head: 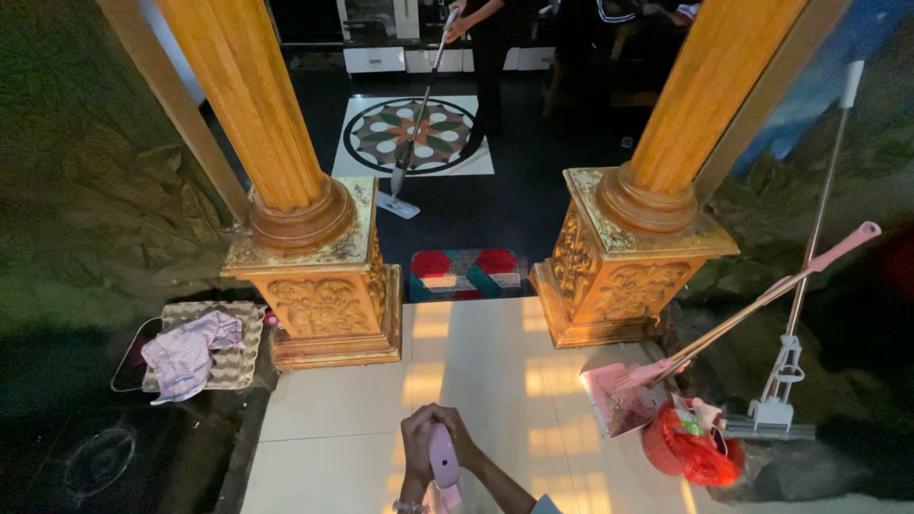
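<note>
Both hands are meeting at the bottom of the view, wrapping around the top of a pink handle (444,462). The left hand (416,455) is curling over the handle's upper end with its fingers folded shut, and the right hand (461,440) is closing over it from the other side, the knuckles of the two pressing together. No fingers are spreading; both grips are closing tight on the handle. The handle is running down out of view between the wrists, so what it ends in cannot be told.

Under the hands the pale tiled floor (476,381) is catching patches of light. Ahead and to either side of them two golden pillars (314,276) are standing on carved bases, with a striped doormat (466,273) lying between them. Off to the right of the hands a pink dustpan (617,392) with a long handle is leaning beside a red bucket (687,455) and a squeeze mop (783,400). To the left a checked cloth (188,354) is lying on a grey tray. Far ahead, another person (490,57) is pushing a flat mop (398,202) across the dark floor.
</note>
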